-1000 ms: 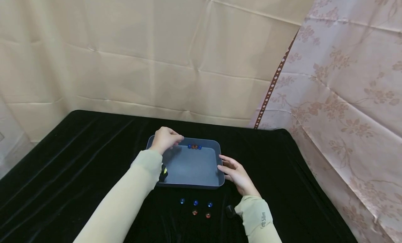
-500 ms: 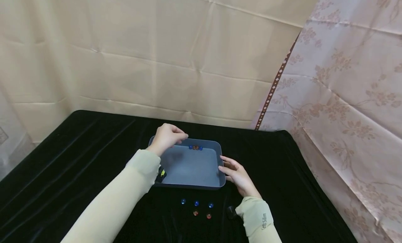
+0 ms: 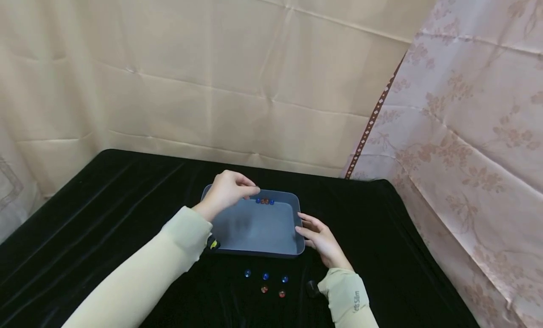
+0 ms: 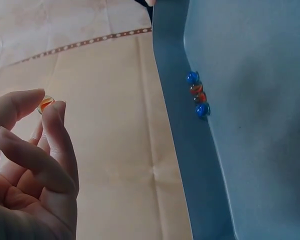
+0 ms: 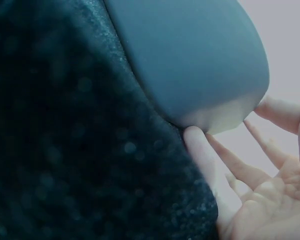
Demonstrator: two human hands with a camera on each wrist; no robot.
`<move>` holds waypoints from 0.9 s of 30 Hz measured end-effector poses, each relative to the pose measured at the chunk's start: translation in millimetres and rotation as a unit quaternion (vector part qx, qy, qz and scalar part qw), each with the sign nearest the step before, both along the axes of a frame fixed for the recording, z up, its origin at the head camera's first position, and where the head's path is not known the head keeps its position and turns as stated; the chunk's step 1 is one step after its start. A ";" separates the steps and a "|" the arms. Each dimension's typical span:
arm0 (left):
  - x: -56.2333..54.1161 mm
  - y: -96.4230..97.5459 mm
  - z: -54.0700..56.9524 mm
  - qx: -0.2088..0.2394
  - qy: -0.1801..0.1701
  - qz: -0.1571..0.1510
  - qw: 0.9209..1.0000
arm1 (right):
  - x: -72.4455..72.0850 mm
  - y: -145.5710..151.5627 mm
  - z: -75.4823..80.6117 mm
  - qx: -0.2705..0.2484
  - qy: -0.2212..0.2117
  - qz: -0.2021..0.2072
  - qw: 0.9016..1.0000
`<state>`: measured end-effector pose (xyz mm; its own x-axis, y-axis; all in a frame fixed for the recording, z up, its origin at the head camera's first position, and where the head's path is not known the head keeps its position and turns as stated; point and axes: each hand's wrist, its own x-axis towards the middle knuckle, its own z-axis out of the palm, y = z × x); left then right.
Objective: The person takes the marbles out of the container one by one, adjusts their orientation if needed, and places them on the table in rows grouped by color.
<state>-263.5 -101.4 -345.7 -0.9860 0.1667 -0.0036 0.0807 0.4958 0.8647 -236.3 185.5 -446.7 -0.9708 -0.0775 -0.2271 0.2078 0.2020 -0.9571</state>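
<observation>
A clear marble [image 4: 46, 104] with an orange-red swirl is pinched between the thumb and fingertip of my left hand [image 3: 229, 189]. That hand is over the far wall of a blue-grey tray [image 3: 259, 229]; the marble barely shows in the head view. Inside the tray, against its far wall, lies a short row of marbles: a blue marble [image 4: 192, 77] at one end, two orange-brown marbles [image 4: 196, 89] and another blue marble [image 4: 202, 110]. My right hand [image 3: 321, 238] holds the tray's right side, its fingertips [image 5: 194, 134] touching the outer wall and one digit reaching over the rim.
Three blue marbles [image 3: 265, 276] and two orange-red marbles [image 3: 264, 289] lie on the black cloth [image 3: 140, 229] in front of the tray. A beige curtain [image 3: 191, 83] hangs behind the table, and a floral curtain [image 3: 471, 130] hangs on the right.
My left hand has shifted right along the tray's far wall towards the row of marbles, rising slightly and then lowering. The right hand stays at the tray's side.
</observation>
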 end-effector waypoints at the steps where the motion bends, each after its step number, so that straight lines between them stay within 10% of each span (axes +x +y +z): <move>1: 2.2 -0.1 0.3 0.001 0.000 -0.005 1.000 | 0.5 0.0 -0.2 0.000 -0.001 -0.001 1.000; 27: 85.0 -12.3 -20.5 0.040 0.003 -0.161 0.986 | -2.4 -3.5 1.0 -0.005 0.005 0.004 1.000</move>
